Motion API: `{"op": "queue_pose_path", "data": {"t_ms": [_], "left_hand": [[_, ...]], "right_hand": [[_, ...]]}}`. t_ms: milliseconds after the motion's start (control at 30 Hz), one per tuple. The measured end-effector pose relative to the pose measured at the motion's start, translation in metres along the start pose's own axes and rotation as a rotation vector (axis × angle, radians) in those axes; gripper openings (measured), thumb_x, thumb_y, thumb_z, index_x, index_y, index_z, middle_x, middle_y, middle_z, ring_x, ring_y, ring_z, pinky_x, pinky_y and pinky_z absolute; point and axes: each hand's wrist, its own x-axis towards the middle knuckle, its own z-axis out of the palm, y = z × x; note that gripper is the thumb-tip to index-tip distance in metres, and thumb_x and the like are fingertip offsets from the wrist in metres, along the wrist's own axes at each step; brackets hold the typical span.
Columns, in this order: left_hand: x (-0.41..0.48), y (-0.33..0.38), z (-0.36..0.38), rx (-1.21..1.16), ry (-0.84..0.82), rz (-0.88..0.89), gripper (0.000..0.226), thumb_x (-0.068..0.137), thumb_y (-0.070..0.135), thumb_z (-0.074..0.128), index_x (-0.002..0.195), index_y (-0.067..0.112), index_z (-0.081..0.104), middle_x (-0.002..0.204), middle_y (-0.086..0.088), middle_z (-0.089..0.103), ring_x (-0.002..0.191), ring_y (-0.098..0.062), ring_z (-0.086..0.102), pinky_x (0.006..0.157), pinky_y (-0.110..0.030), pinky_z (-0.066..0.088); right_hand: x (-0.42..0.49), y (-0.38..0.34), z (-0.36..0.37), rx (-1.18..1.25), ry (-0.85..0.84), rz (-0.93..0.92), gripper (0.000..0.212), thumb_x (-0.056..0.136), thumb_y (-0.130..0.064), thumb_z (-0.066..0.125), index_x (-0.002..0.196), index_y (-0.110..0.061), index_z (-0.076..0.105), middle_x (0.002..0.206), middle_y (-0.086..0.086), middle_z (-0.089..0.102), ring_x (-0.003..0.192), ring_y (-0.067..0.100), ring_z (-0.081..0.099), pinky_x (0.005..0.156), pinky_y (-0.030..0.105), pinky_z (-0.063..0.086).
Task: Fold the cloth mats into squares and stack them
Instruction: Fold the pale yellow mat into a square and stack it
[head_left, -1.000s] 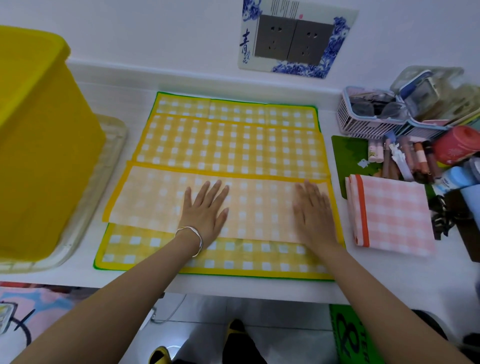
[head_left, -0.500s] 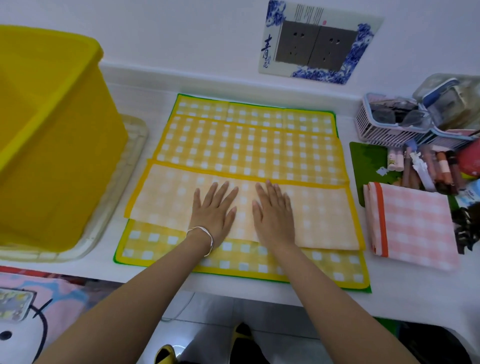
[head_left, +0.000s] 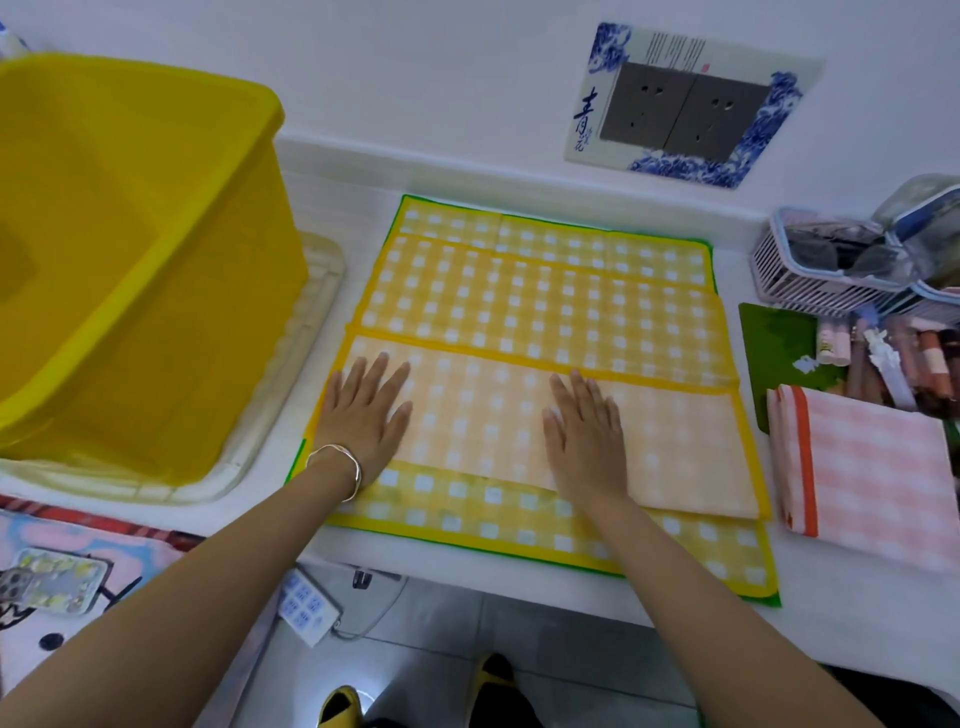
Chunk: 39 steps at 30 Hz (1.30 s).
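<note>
Pressing the folded yellow mat (head_left: 478, 415) with left hand (head_left: 363, 421) and right hand (head_left: 587, 441), fingers straight, gripping nothing, probably flattening the crease.

A yellow checked mat (head_left: 545, 306), its near part folded over pale side up, lies on a green-edged mat (head_left: 519, 527), a folded pink mat (head_left: 878, 478) just right.
</note>
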Motion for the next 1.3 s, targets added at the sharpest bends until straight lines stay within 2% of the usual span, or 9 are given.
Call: {"op": "queue_pose_path", "data": {"t_ms": [100, 367, 533, 600, 767, 933, 1033, 1100, 1300], "left_hand": [[-0.002, 0.007, -0.006, -0.07, -0.037, 0.018, 0.077, 0.077, 0.07, -0.007, 0.147, 0.04, 0.004, 0.157, 0.009, -0.005, 0.145, -0.016, -0.009, 0.115, -0.04, -0.012], [-0.011, 0.034, -0.003, 0.098, -0.158, 0.658, 0.071, 0.08, 0.077, 0.005, 0.141, 0.047, -0.014, 0.155, 0.011, -0.012, 0.142, -0.017, -0.014, 0.114, -0.038, -0.01], [-0.008, 0.037, -0.007, 0.161, -0.136, 0.659, 0.055, 0.096, 0.054, 0.002, 0.147, 0.034, 0.001, 0.144, 0.0, 0.044, 0.128, -0.026, 0.047, 0.095, -0.044, 0.047], [-0.006, 0.038, -0.007, 0.208, -0.142, 0.645, 0.05, 0.099, 0.044, -0.001, 0.147, 0.03, 0.005, 0.138, -0.001, 0.051, 0.12, -0.028, 0.055, 0.086, -0.042, 0.054], [-0.006, 0.04, 0.001, 0.288, -0.124, 0.667, 0.053, 0.1, 0.034, 0.008, 0.149, 0.022, -0.007, 0.137, -0.003, 0.052, 0.12, -0.03, 0.054, 0.087, -0.042, 0.051], [-0.005, 0.044, -0.001, 0.322, -0.179, 0.622, 0.061, 0.09, 0.039, 0.019, 0.148, 0.02, 0.017, 0.142, -0.006, 0.046, 0.125, -0.034, 0.048, 0.093, -0.044, 0.047], [-0.009, 0.052, -0.005, 0.407, -0.242, 0.623, 0.056, 0.096, 0.041, 0.006, 0.147, 0.021, -0.005, 0.157, -0.005, 0.003, 0.144, -0.033, 0.008, 0.114, -0.043, 0.019], [-0.011, 0.059, -0.012, 0.459, -0.275, 0.603, 0.054, 0.102, 0.027, 0.015, 0.147, 0.02, -0.013, 0.157, -0.003, -0.013, 0.145, -0.029, -0.005, 0.116, -0.039, 0.01], [-0.021, 0.062, -0.023, 0.408, -0.285, 0.552, 0.057, 0.101, 0.011, 0.019, 0.148, 0.023, -0.012, 0.157, 0.002, -0.01, 0.145, -0.023, -0.004, 0.116, -0.035, 0.009]], "right_hand": [[-0.001, 0.003, -0.007, 0.062, -0.06, -0.049, 0.059, 0.094, -0.044, 0.011, 0.15, -0.028, 0.018, 0.158, -0.006, 0.005, 0.146, 0.013, -0.002, 0.116, 0.031, -0.006], [-0.034, 0.051, -0.032, -0.088, -0.191, -0.552, 0.06, 0.097, -0.058, 0.013, 0.15, -0.03, 0.016, 0.157, -0.008, 0.011, 0.145, 0.011, 0.008, 0.117, 0.028, 0.003], [-0.047, 0.074, -0.041, -0.211, -0.169, -0.67, 0.054, 0.097, -0.042, 0.033, 0.147, -0.021, 0.03, 0.151, 0.002, 0.034, 0.14, 0.023, 0.03, 0.112, 0.036, 0.027], [-0.048, 0.076, -0.044, -0.208, -0.158, -0.689, 0.053, 0.094, -0.034, 0.038, 0.145, -0.018, 0.034, 0.147, 0.003, 0.041, 0.136, 0.024, 0.038, 0.108, 0.037, 0.037], [-0.046, 0.08, -0.045, -0.2, -0.134, -0.672, 0.049, 0.092, -0.026, 0.037, 0.139, -0.015, 0.045, 0.142, 0.005, 0.048, 0.131, 0.025, 0.045, 0.103, 0.04, 0.044], [-0.041, 0.083, -0.043, -0.337, -0.121, -0.723, 0.052, 0.104, -0.028, 0.012, 0.135, -0.01, 0.049, 0.137, 0.008, 0.052, 0.125, 0.027, 0.051, 0.094, 0.039, 0.051], [-0.042, 0.083, -0.047, -0.314, -0.098, -0.742, 0.04, 0.092, -0.011, 0.05, 0.132, -0.006, 0.053, 0.134, 0.01, 0.055, 0.122, 0.027, 0.054, 0.091, 0.038, 0.053], [-0.044, 0.084, -0.05, -0.256, -0.112, -0.708, 0.067, 0.067, 0.004, 0.072, 0.131, -0.004, 0.054, 0.133, 0.011, 0.056, 0.119, 0.026, 0.056, 0.09, 0.036, 0.05], [-0.044, 0.087, -0.049, -0.299, -0.138, -0.656, 0.044, 0.1, -0.022, 0.027, 0.133, -0.007, 0.05, 0.136, 0.007, 0.053, 0.124, 0.022, 0.053, 0.089, 0.036, 0.054]]}}
